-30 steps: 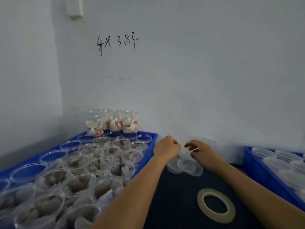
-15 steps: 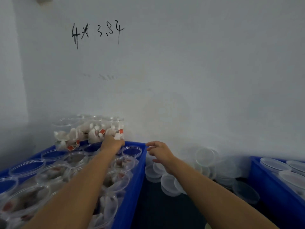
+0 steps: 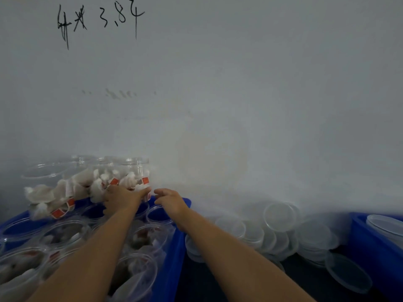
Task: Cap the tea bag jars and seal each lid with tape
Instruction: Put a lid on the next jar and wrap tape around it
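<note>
Several clear tea bag jars stand open in a blue crate [image 3: 172, 264] at the left. A second layer of jars stands at the crate's back by the wall. My left hand [image 3: 122, 200] reaches to that back row and grips the base of the rightmost tea bag jar [image 3: 136, 171], thumb round its right side. Just right of that jar, over the crate's far corner, my right hand [image 3: 171, 202] hovers with loosely curled fingers and holds nothing. A heap of clear lids [image 3: 279, 217] lies on the dark table against the wall. No tape roll is in view.
A white wall with black handwriting closes off the back. A second blue crate [image 3: 370, 243] at the right edge holds more lids [image 3: 386, 225]. One loose lid [image 3: 349, 273] lies on the dark table in front of the heap.
Both hands left the lid heap and moved left and back to the jars by the wall. My left hand has taken hold of a jar; the tape roll dropped out of view.
</note>
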Demonstrator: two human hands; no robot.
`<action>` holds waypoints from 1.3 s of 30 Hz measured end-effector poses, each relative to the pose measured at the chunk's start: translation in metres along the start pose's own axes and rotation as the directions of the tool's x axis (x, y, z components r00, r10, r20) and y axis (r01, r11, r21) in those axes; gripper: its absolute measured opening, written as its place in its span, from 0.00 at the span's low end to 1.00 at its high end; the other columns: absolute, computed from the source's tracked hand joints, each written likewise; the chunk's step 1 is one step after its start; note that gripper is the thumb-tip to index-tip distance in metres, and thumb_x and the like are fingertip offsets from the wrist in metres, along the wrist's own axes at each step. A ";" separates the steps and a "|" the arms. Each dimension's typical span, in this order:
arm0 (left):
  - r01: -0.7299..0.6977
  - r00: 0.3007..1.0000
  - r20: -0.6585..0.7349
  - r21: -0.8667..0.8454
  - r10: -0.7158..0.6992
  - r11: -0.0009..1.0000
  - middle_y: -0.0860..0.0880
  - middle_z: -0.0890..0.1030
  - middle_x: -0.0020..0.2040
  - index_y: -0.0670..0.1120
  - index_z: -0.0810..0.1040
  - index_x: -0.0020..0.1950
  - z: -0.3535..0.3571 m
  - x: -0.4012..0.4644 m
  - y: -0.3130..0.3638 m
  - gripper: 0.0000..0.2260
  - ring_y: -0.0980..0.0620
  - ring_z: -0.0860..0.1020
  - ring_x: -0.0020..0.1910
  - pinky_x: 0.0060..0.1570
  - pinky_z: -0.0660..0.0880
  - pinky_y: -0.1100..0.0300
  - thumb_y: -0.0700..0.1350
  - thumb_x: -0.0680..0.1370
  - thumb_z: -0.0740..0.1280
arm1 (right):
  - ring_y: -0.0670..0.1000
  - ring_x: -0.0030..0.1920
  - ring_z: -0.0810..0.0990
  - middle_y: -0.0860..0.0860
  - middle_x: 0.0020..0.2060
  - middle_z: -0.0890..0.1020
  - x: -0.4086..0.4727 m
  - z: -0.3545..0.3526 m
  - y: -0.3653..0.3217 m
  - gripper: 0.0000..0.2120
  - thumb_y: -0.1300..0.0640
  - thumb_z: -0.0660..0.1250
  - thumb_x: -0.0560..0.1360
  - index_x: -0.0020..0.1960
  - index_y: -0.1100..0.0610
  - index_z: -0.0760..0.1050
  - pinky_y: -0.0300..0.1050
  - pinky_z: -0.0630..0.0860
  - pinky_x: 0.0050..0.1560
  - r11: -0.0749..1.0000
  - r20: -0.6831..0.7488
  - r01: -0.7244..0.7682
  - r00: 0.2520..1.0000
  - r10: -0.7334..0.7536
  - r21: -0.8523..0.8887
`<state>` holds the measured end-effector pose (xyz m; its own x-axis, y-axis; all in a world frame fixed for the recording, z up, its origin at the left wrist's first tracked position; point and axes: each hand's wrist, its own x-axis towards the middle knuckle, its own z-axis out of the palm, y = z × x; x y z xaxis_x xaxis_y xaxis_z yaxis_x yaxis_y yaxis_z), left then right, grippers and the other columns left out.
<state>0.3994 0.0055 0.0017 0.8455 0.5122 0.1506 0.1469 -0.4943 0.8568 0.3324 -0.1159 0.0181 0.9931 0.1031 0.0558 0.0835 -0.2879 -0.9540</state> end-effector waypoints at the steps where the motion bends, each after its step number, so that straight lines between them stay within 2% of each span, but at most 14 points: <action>1: 0.018 1.000 -0.014 0.032 -0.018 0.999 0.34 0.63 0.74 0.36 0.51 0.77 0.002 -0.001 0.001 0.54 0.33 0.65 0.70 0.67 0.64 0.37 0.59 0.65 0.78 | 0.55 0.67 0.72 0.58 0.68 0.72 0.001 0.001 0.000 0.21 0.69 0.54 0.80 0.72 0.62 0.65 0.33 0.72 0.48 1.000 0.003 -0.003 1.000 0.003 0.009; 6: 0.058 0.998 -0.025 0.117 -0.056 0.991 0.33 0.64 0.72 0.36 0.56 0.75 0.009 -0.002 0.002 0.53 0.33 0.67 0.68 0.67 0.63 0.39 0.64 0.64 0.76 | 0.57 0.67 0.71 0.60 0.67 0.73 -0.005 0.002 -0.002 0.21 0.70 0.53 0.79 0.71 0.63 0.67 0.39 0.70 0.59 0.999 0.004 -0.012 1.000 0.012 0.037; 10: -0.035 0.999 -0.034 0.095 0.038 0.995 0.34 0.77 0.60 0.37 0.64 0.69 0.017 -0.007 0.000 0.44 0.33 0.75 0.60 0.67 0.62 0.38 0.63 0.64 0.76 | 0.56 0.69 0.69 0.59 0.70 0.69 -0.014 0.000 -0.002 0.22 0.68 0.55 0.79 0.73 0.61 0.63 0.40 0.69 0.62 0.999 0.014 -0.006 1.000 0.006 0.038; 13: -0.126 0.992 -0.004 0.110 0.127 0.986 0.38 0.80 0.56 0.38 0.68 0.67 0.017 -0.020 0.003 0.42 0.36 0.77 0.59 0.70 0.58 0.38 0.66 0.65 0.72 | 0.56 0.68 0.69 0.59 0.70 0.69 -0.022 -0.014 -0.003 0.23 0.67 0.56 0.79 0.74 0.62 0.60 0.36 0.67 0.54 0.995 -0.013 0.031 0.999 -0.030 0.096; 16: -0.147 0.986 0.089 0.059 0.142 0.987 0.41 0.81 0.58 0.37 0.67 0.69 0.013 -0.040 0.014 0.45 0.39 0.76 0.62 0.71 0.58 0.40 0.69 0.65 0.71 | 0.56 0.69 0.68 0.60 0.71 0.67 -0.034 -0.031 -0.008 0.25 0.67 0.58 0.79 0.75 0.65 0.57 0.34 0.68 0.56 0.986 -0.061 0.048 0.997 -0.039 0.159; 17: -0.148 0.985 0.098 0.040 0.144 0.988 0.41 0.80 0.59 0.36 0.66 0.69 0.012 -0.050 0.018 0.45 0.39 0.76 0.62 0.71 0.60 0.41 0.67 0.66 0.72 | 0.55 0.66 0.71 0.61 0.69 0.68 -0.040 -0.035 -0.010 0.24 0.67 0.58 0.79 0.74 0.66 0.60 0.30 0.70 0.51 0.982 -0.066 0.062 0.997 -0.051 0.176; 19: -0.147 0.984 0.100 -0.035 0.150 0.988 0.39 0.79 0.59 0.36 0.63 0.67 0.011 -0.075 0.026 0.43 0.39 0.77 0.58 0.66 0.67 0.42 0.64 0.67 0.74 | 0.49 0.50 0.77 0.61 0.60 0.76 -0.054 -0.045 -0.014 0.19 0.68 0.58 0.77 0.68 0.67 0.68 0.23 0.71 0.35 0.973 -0.080 0.099 0.993 -0.084 0.210; 21: -0.151 0.982 0.092 -0.156 0.166 0.976 0.39 0.77 0.57 0.39 0.63 0.64 0.010 -0.105 0.032 0.39 0.39 0.78 0.54 0.56 0.75 0.44 0.61 0.67 0.76 | 0.42 0.40 0.74 0.55 0.49 0.77 -0.069 -0.054 -0.013 0.16 0.68 0.58 0.77 0.64 0.65 0.71 0.24 0.69 0.29 0.965 -0.143 0.130 0.985 -0.099 0.228; 24: -0.196 0.979 -0.001 -0.315 0.206 0.929 0.42 0.77 0.54 0.41 0.65 0.59 0.016 -0.162 0.040 0.33 0.42 0.78 0.50 0.41 0.75 0.53 0.54 0.66 0.78 | 0.44 0.42 0.74 0.52 0.47 0.76 -0.097 -0.062 -0.002 0.14 0.68 0.59 0.77 0.62 0.62 0.71 0.26 0.71 0.34 0.942 -0.277 0.200 0.953 -0.124 0.268; 27: -0.232 0.973 -0.082 -0.387 0.217 0.893 0.41 0.75 0.59 0.40 0.68 0.64 0.029 -0.227 0.043 0.28 0.42 0.76 0.57 0.50 0.77 0.50 0.49 0.70 0.76 | 0.46 0.50 0.77 0.54 0.54 0.77 -0.131 -0.069 0.022 0.14 0.67 0.59 0.77 0.60 0.54 0.69 0.31 0.75 0.47 0.916 -0.381 0.276 0.912 -0.154 0.290; 30: -0.237 0.971 -0.069 -0.390 0.228 0.890 0.40 0.74 0.63 0.41 0.67 0.67 0.038 -0.282 0.034 0.29 0.43 0.75 0.61 0.55 0.76 0.52 0.47 0.71 0.75 | 0.51 0.61 0.76 0.54 0.63 0.74 -0.174 -0.080 0.052 0.22 0.68 0.61 0.77 0.69 0.55 0.66 0.41 0.74 0.61 0.908 -0.448 0.319 0.877 -0.175 0.270; 33: -0.241 0.961 0.010 -0.459 0.276 0.855 0.45 0.76 0.59 0.45 0.68 0.66 0.039 -0.324 0.007 0.31 0.50 0.78 0.52 0.45 0.75 0.62 0.55 0.67 0.73 | 0.44 0.61 0.77 0.49 0.63 0.75 -0.225 -0.088 0.085 0.24 0.68 0.62 0.77 0.69 0.50 0.64 0.37 0.75 0.56 0.911 -0.452 0.340 0.867 -0.208 0.234; 35: -0.167 0.951 0.147 -0.494 0.271 0.853 0.51 0.77 0.54 0.50 0.67 0.63 0.039 -0.340 -0.018 0.32 0.56 0.78 0.46 0.40 0.74 0.65 0.55 0.65 0.76 | 0.44 0.61 0.77 0.48 0.63 0.75 -0.254 -0.087 0.106 0.26 0.68 0.64 0.77 0.70 0.50 0.64 0.39 0.75 0.58 0.930 -0.436 0.314 0.876 -0.205 0.193; 39: 0.037 0.913 0.378 -0.455 0.155 0.890 0.57 0.74 0.46 0.56 0.62 0.58 0.040 -0.354 -0.058 0.33 0.60 0.76 0.43 0.37 0.71 0.62 0.51 0.63 0.80 | 0.45 0.61 0.77 0.49 0.63 0.75 -0.290 -0.077 0.136 0.28 0.66 0.68 0.74 0.70 0.50 0.64 0.45 0.74 0.61 0.964 -0.387 0.243 0.904 -0.183 0.112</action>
<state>0.1123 -0.1748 -0.1210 0.9886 0.1248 0.0840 -0.0716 -0.1008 0.9923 0.0619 -0.2581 -0.1048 0.9140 -0.2226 0.3391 0.3126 -0.1461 -0.9386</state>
